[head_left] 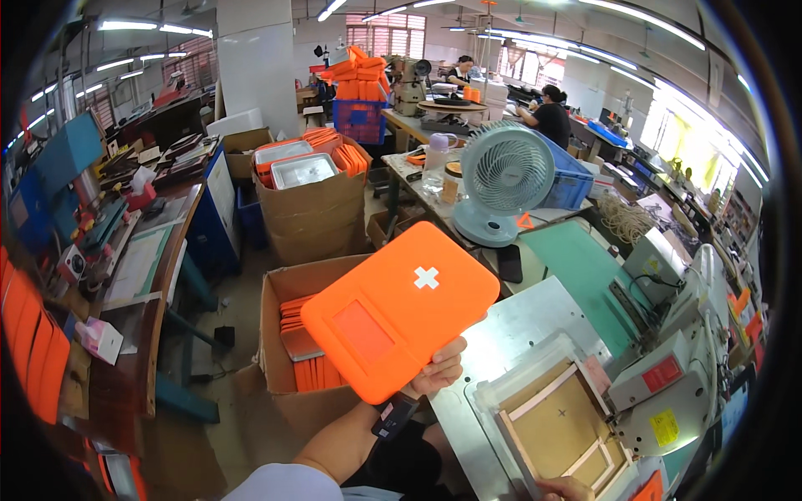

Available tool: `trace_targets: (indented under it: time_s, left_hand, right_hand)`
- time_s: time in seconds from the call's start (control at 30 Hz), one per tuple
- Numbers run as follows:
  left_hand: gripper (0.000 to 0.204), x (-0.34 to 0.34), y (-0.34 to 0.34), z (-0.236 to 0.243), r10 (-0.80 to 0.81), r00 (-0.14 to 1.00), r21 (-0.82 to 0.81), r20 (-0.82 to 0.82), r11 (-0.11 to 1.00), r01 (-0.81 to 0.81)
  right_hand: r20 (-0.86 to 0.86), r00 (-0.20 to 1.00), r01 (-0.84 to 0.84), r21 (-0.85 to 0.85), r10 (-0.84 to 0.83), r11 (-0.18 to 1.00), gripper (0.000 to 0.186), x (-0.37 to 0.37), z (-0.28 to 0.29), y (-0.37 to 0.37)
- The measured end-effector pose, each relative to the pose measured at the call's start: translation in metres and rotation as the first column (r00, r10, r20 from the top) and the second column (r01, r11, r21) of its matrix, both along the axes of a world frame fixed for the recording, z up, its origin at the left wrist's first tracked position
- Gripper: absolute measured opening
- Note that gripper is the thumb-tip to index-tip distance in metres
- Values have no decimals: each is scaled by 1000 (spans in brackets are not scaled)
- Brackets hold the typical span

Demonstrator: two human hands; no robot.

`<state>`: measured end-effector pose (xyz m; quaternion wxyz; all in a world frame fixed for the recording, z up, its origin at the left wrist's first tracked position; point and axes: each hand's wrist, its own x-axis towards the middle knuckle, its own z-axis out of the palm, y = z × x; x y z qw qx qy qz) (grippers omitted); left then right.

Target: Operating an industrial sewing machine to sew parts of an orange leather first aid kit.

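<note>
My left hand grips an orange rectangular case from behind its lower right part and holds it up at centre. The case's face bears a white cross and a small recessed window. A dark band with a rectangular piece is on my left wrist. At the bottom edge my right hand, only partly in view, has bent fingers on a wooden-framed jig, which lies on the metal plate of a machine.
Boxes of orange cases stand ahead. A fan, blue crate and phone share the right-hand tables. A cluttered bench and orange pieces line the left. Two people sit farther back.
</note>
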<state>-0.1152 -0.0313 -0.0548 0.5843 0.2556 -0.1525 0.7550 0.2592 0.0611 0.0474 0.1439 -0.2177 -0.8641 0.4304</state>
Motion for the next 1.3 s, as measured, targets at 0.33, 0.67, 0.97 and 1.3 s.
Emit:
trace_targets:
  time_s: [0.33,0.67,0.97,1.3]
  left_hand:
    - [51,-22,-17,-9,236,942,-15,-239,969,-247]
    - [51,-30,-38,2,338,899,12,-278,937,-348]
    - [51,-31,-46,6,367,886,10,-283,925,-380]
    - [51,-34,-50,3,406,872,-8,-272,906,-424]
  right_hand:
    - [36,999,7,12,-7,1000,21,3,-8,6]
    - [39,999,22,-130,-17,991,23,11,-16,11]
    - [24,1000,9,-147,-5,989,23,11,-14,9]
    - [5,1000,20,-179,-20,984,23,6,-14,9]
